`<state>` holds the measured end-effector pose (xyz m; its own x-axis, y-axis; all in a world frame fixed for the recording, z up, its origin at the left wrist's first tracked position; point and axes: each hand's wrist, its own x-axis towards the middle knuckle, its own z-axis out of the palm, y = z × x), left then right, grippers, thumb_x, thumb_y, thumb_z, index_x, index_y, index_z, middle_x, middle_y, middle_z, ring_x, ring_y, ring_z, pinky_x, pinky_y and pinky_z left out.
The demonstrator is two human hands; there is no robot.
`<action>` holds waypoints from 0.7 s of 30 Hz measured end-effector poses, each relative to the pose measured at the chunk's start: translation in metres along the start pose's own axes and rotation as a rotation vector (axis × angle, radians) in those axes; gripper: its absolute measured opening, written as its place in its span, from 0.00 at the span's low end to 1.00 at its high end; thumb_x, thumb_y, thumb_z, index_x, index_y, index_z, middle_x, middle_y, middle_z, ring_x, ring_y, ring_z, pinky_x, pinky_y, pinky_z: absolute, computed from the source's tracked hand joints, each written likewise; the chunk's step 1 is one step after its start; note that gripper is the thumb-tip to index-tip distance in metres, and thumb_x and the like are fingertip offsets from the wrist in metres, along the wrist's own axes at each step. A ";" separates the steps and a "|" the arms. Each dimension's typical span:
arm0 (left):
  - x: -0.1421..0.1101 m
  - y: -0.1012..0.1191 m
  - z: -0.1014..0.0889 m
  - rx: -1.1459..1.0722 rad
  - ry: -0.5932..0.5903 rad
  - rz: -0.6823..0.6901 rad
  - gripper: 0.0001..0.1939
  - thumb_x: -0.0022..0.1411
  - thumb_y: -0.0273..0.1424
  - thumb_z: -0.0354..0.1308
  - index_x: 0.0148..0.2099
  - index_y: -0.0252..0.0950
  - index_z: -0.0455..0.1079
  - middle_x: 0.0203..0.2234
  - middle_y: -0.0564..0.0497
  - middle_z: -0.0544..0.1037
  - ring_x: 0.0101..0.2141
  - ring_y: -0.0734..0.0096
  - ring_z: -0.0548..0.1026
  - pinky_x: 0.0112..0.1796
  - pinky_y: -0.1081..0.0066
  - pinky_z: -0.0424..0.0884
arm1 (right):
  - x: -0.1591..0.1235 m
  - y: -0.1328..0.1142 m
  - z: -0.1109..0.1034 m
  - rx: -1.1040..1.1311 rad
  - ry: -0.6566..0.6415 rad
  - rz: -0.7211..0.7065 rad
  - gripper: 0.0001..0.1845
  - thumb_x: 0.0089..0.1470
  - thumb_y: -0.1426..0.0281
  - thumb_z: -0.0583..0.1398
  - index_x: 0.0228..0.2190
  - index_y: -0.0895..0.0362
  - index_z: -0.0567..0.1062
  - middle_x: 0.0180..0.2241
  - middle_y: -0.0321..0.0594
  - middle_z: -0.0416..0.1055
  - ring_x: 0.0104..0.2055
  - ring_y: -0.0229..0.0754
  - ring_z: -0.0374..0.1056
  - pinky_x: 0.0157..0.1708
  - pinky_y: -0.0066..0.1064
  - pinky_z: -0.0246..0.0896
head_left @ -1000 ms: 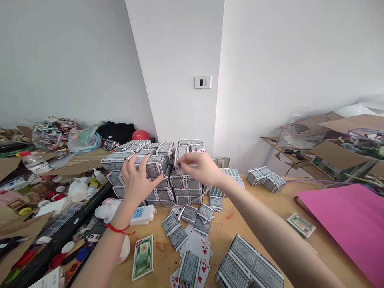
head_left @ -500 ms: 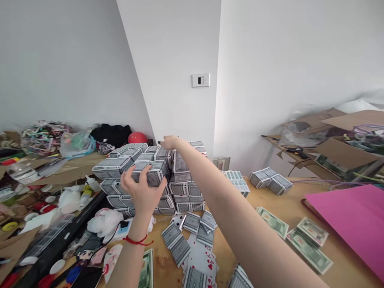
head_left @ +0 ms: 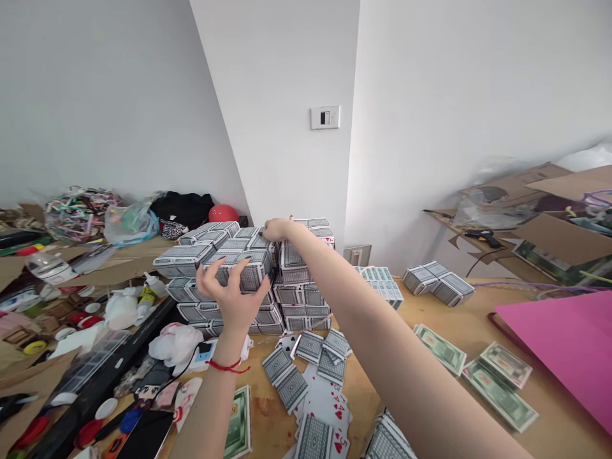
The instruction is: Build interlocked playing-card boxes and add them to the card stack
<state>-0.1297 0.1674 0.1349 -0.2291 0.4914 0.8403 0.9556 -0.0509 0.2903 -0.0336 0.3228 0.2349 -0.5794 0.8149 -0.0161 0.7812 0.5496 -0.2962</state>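
Note:
Blocks made of playing cards with grey patterned backs form a stacked pile (head_left: 299,296) on the table. My left hand (head_left: 234,296) grips a playing-card block (head_left: 253,271) at the front of the top layer, fingers over its upper edge and thumb at its right side. My right hand (head_left: 278,229) reaches across the pile, its bent fingers on a block at the back; its fingertips are partly hidden. Loose playing cards (head_left: 319,401), some face up, lie before the pile.
Toy banknotes (head_left: 500,392) lie to the right, near a pink sheet (head_left: 564,357). Two joined card blocks (head_left: 437,282) stand farther back. Clutter with a bottle (head_left: 48,264) and a plastic bag (head_left: 174,344) fills the left. A glue gun (head_left: 482,238) rests by an open cardboard box (head_left: 557,245).
My right hand's fingers have curled down onto the back block. My left hand stays on the front block, which sits closer against the blocks behind it. The view has shifted slightly.

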 end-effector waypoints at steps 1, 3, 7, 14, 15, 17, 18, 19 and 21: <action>-0.002 -0.001 0.002 -0.008 0.019 -0.007 0.19 0.45 0.38 0.60 0.41 0.40 0.67 0.48 0.42 0.51 0.54 0.43 0.47 0.53 0.43 0.42 | -0.001 -0.001 -0.001 -0.001 -0.003 0.000 0.23 0.52 0.69 0.51 0.48 0.66 0.67 0.54 0.58 0.61 0.56 0.62 0.55 0.53 0.65 0.31; -0.005 -0.004 0.006 -0.018 0.065 -0.021 0.19 0.44 0.39 0.59 0.40 0.39 0.65 0.47 0.42 0.50 0.53 0.44 0.48 0.53 0.43 0.42 | -0.004 -0.004 -0.001 -0.002 -0.008 -0.001 0.23 0.51 0.70 0.51 0.48 0.66 0.68 0.54 0.58 0.61 0.56 0.63 0.55 0.52 0.66 0.31; -0.011 -0.006 0.011 -0.010 0.093 -0.011 0.21 0.47 0.40 0.57 0.43 0.39 0.61 0.47 0.40 0.51 0.54 0.47 0.47 0.54 0.45 0.42 | -0.008 -0.006 -0.003 0.000 -0.022 -0.001 0.22 0.51 0.72 0.51 0.48 0.64 0.68 0.54 0.57 0.61 0.56 0.63 0.54 0.53 0.66 0.29; -0.010 -0.013 0.008 -0.056 -0.007 0.042 0.32 0.49 0.43 0.58 0.53 0.38 0.53 0.54 0.38 0.47 0.58 0.42 0.41 0.54 0.43 0.40 | -0.015 -0.007 -0.004 0.013 -0.017 0.011 0.21 0.54 0.70 0.51 0.47 0.67 0.68 0.53 0.58 0.62 0.56 0.63 0.54 0.54 0.64 0.29; -0.010 -0.014 0.006 -0.061 -0.016 0.043 0.33 0.49 0.43 0.58 0.54 0.39 0.51 0.55 0.37 0.45 0.58 0.42 0.41 0.54 0.43 0.40 | -0.016 -0.008 -0.005 0.017 -0.006 0.007 0.21 0.54 0.69 0.51 0.48 0.67 0.68 0.53 0.59 0.62 0.56 0.63 0.54 0.53 0.64 0.29; -0.011 -0.015 0.000 -0.061 -0.026 0.044 0.35 0.49 0.44 0.58 0.56 0.39 0.49 0.56 0.37 0.43 0.59 0.41 0.39 0.53 0.43 0.42 | -0.020 -0.009 -0.010 0.027 0.035 -0.006 0.23 0.56 0.65 0.51 0.49 0.67 0.66 0.53 0.59 0.62 0.56 0.63 0.54 0.54 0.63 0.30; -0.011 -0.015 -0.004 -0.061 -0.020 0.044 0.35 0.50 0.43 0.58 0.56 0.40 0.48 0.56 0.37 0.43 0.59 0.41 0.39 0.53 0.42 0.42 | -0.024 -0.009 -0.014 0.032 0.067 -0.019 0.25 0.57 0.63 0.50 0.51 0.66 0.64 0.54 0.58 0.61 0.57 0.62 0.54 0.54 0.63 0.30; -0.011 -0.015 -0.009 -0.065 -0.006 0.045 0.34 0.50 0.43 0.57 0.56 0.40 0.49 0.56 0.38 0.44 0.59 0.41 0.39 0.53 0.43 0.43 | -0.030 -0.008 -0.018 0.036 0.104 -0.033 0.26 0.57 0.62 0.49 0.52 0.65 0.62 0.54 0.57 0.60 0.57 0.60 0.53 0.54 0.61 0.31; -0.014 -0.014 -0.021 -0.105 0.062 0.051 0.31 0.51 0.40 0.57 0.54 0.39 0.51 0.54 0.38 0.48 0.58 0.44 0.44 0.54 0.44 0.46 | -0.052 -0.004 -0.028 0.048 0.196 -0.079 0.26 0.59 0.60 0.46 0.54 0.62 0.58 0.56 0.53 0.59 0.58 0.55 0.53 0.56 0.54 0.36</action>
<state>-0.1438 0.1426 0.1287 -0.1946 0.4310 0.8811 0.9424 -0.1670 0.2898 0.0001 0.2829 0.2632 -0.5782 0.7927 0.1934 0.7208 0.6073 -0.3341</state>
